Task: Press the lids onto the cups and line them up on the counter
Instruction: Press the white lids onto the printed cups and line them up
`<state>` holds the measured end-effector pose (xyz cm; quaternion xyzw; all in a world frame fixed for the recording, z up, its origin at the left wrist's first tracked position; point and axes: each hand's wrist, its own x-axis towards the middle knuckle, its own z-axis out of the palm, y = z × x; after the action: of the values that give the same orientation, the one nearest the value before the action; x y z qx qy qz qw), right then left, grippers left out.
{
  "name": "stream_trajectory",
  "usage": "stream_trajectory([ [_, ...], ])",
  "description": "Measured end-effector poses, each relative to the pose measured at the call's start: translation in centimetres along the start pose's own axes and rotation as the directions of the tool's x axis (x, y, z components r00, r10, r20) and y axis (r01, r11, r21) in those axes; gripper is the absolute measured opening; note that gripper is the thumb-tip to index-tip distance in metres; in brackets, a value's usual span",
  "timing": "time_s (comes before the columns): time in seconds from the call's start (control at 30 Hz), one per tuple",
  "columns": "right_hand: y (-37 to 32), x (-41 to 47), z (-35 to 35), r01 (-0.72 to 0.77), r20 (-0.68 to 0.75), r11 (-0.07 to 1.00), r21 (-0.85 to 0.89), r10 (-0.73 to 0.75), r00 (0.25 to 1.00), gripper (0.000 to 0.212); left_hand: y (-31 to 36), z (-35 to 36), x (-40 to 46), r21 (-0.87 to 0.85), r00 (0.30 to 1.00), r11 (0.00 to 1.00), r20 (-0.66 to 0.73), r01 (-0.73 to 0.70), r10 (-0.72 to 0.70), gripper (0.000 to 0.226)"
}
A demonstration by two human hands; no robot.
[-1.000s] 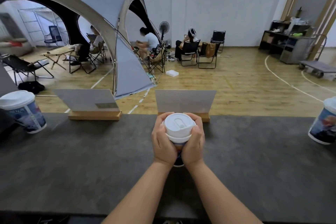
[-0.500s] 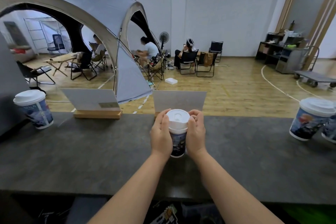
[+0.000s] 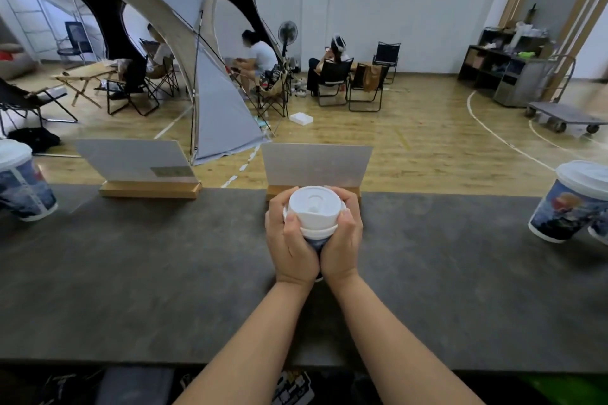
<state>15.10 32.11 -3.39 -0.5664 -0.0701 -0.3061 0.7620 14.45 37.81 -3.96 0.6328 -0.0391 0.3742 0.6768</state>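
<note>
A paper cup with a blue print stands at the middle of the dark counter (image 3: 164, 273), and a white lid (image 3: 314, 207) sits on top of it. My left hand (image 3: 291, 243) and my right hand (image 3: 342, 240) wrap around the cup from both sides, with thumbs on the lid's rim. Most of the cup's wall is hidden by my hands. A lidded cup (image 3: 24, 187) stands at the far left edge of the view. Another lidded cup (image 3: 572, 200) stands at the far right, with part of one more behind it.
Two card signs in wooden bases (image 3: 149, 189) (image 3: 316, 168) stand along the counter's far edge, the second right behind the held cup. Beyond the counter are a wooden floor, a grey tent, folding chairs and seated people.
My hands have closed more tightly round the cup and the thumbs now lie on the lid's rim. The view has tilted downward a little.
</note>
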Motion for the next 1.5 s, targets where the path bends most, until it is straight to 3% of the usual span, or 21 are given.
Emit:
stream_trajectory([
  [0.2,0.0,0.1,0.0,0.013,0.012,1.000,0.025,-0.014,1.000,0.039,-0.2,-0.1,0.1,0.037,1.000,0.999,-0.006,-0.026,0.026,0.034],
  [0.37,0.2,0.2,-0.1,0.006,0.023,1.000,-0.010,-0.006,1.000,0.040,0.1,-0.4,0.2,-0.006,0.999,0.999,0.021,0.039,-0.039,0.035],
  [0.63,-1.5,-0.9,-0.6,-0.003,0.010,0.984,-0.177,0.005,1.000,0.028,1.3,-2.6,2.1,0.016,0.956,0.992,0.269,0.122,-0.122,0.034],
  [0.8,-2.4,-0.4,-1.3,-0.020,0.063,0.937,-0.348,0.045,0.997,0.023,2.5,-4.2,1.9,0.181,0.989,0.982,0.132,0.043,-0.068,0.013],
  [0.93,-1.4,-0.1,-1.1,-0.032,0.171,0.968,-0.249,0.076,0.982,0.041,2.6,-3.0,0.7,0.170,0.974,0.982,0.196,0.082,-0.115,0.045],
  [1.2,-0.6,-0.6,0.6,0.066,0.000,0.979,-0.194,-0.067,0.998,0.043,1.6,-1.1,0.8,0.013,0.996,0.998,0.069,0.057,-0.058,0.037],
  [1.5,0.9,-0.1,0.4,0.105,-0.038,0.978,-0.179,-0.113,0.993,0.037,-0.4,-0.6,1.5,-0.050,0.995,0.998,0.093,0.028,-0.023,0.036],
])
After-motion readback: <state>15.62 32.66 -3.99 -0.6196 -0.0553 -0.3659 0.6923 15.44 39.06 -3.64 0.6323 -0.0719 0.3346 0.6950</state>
